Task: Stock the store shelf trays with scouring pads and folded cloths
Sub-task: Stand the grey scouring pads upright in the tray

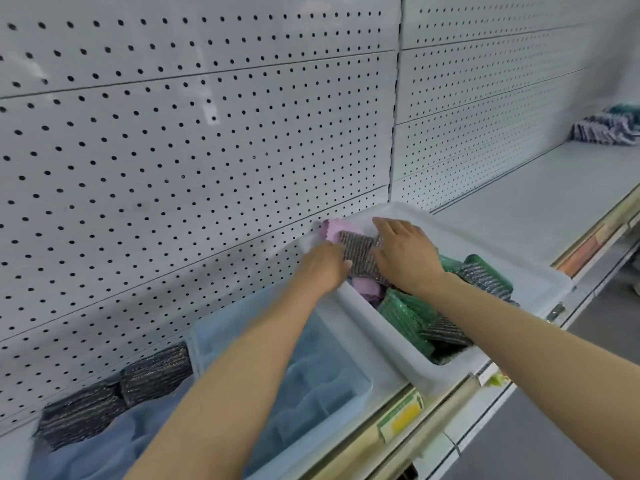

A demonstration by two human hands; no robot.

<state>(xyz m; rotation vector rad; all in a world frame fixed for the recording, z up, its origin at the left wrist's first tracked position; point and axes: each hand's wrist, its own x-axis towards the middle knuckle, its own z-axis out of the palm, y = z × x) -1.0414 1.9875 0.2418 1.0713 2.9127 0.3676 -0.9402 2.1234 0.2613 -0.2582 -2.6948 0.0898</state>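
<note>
- Both hands work at the far end of the white tray, by the pegboard.
- Left hand and right hand rest on a grey scouring pad; fingers pressed together, flat, not pinching.
- Pad lies over pink folded cloths; green pads nearer in the tray.
- Judged light, springy, rough; take by opposite edges.
- Shelf-edge labels unreadable.
</note>
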